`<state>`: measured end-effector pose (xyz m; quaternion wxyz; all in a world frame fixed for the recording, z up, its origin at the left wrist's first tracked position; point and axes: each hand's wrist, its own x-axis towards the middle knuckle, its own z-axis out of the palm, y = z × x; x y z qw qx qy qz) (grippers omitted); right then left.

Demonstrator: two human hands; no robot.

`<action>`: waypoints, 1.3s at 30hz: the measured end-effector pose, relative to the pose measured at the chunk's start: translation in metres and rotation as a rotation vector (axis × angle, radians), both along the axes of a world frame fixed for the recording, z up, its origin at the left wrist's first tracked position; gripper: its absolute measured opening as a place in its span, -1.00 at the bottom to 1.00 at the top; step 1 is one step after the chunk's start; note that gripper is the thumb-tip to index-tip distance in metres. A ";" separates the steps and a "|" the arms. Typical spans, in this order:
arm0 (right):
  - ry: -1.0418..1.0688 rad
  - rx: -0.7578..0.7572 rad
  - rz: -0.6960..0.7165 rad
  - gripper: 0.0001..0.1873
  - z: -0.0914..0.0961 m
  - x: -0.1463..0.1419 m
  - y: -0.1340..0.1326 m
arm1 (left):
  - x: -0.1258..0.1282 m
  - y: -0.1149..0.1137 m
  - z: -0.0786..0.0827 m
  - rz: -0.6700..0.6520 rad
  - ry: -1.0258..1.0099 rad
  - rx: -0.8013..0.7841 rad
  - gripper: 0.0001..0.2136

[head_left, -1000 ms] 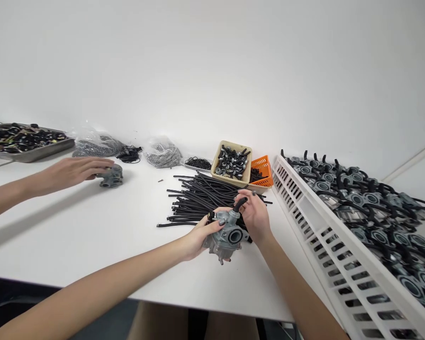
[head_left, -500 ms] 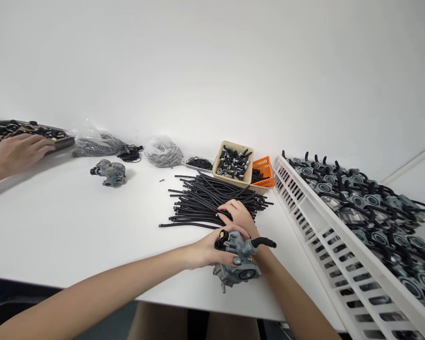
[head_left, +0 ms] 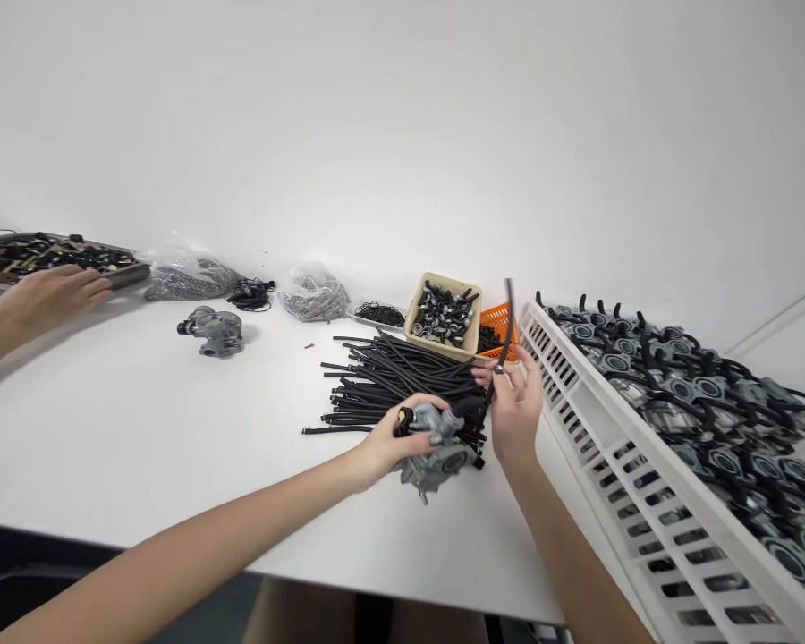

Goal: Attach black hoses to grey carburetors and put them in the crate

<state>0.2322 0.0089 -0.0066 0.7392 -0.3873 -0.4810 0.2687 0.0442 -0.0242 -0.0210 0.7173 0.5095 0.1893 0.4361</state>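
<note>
My left hand is closed around a grey metal carburetor, thumb across its front. A short black rubber piece sticks out from the carburetor's upper right. My right hand, to the right of it, pinches a black rubber hose that stands nearly upright, with a small clip near the fingers. Behind the carburetor lies a pile of black hoses, partly covered by my left hand.
A cream bin of small parts and an orange basket stand behind the hoses. On the right is a white crate full of carburetors. Another carburetor, bags of small parts and a co-worker's hand by a tray are left.
My right hand has come up from the pile to the right, now with a hose. My left hand has lifted the carburetor slightly away from me.
</note>
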 end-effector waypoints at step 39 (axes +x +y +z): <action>-0.412 -0.193 0.445 -0.64 -0.030 -0.039 -0.013 | -0.007 0.020 0.016 0.702 -0.215 -0.250 -0.64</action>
